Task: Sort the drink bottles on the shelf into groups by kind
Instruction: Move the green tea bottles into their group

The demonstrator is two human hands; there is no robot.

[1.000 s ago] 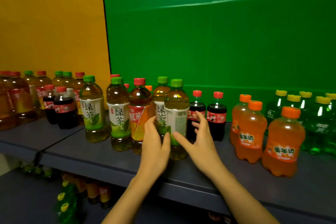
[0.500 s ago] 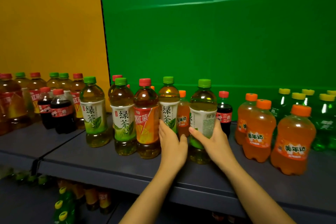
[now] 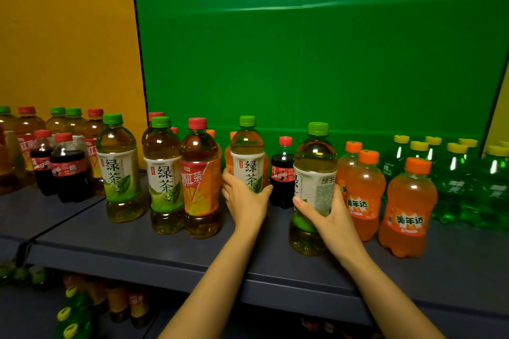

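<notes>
My right hand [image 3: 329, 216] grips a green-capped green tea bottle [image 3: 314, 173], held upright beside the orange soda bottles [image 3: 366, 190]. My left hand [image 3: 243, 198] wraps around a second green tea bottle [image 3: 248, 157] standing further back on the grey shelf [image 3: 143, 250]. Left of it stand a red-capped black tea bottle [image 3: 199, 176] and two more green tea bottles [image 3: 164, 173]. A small cola bottle [image 3: 282, 170] stands between my hands, and orange soda bottles partly hidden behind the left one.
Green soda bottles [image 3: 454, 173] with yellow caps fill the shelf's right end. At the left stand mixed tea bottles and two small cola bottles [image 3: 68, 168]. A lower shelf [image 3: 35, 308] holds more bottles. Green and yellow panels back the shelf.
My right hand has carried its green tea bottle further right, next to the orange sodas. My left hand has closed around the other green tea bottle. The view shifted slightly right.
</notes>
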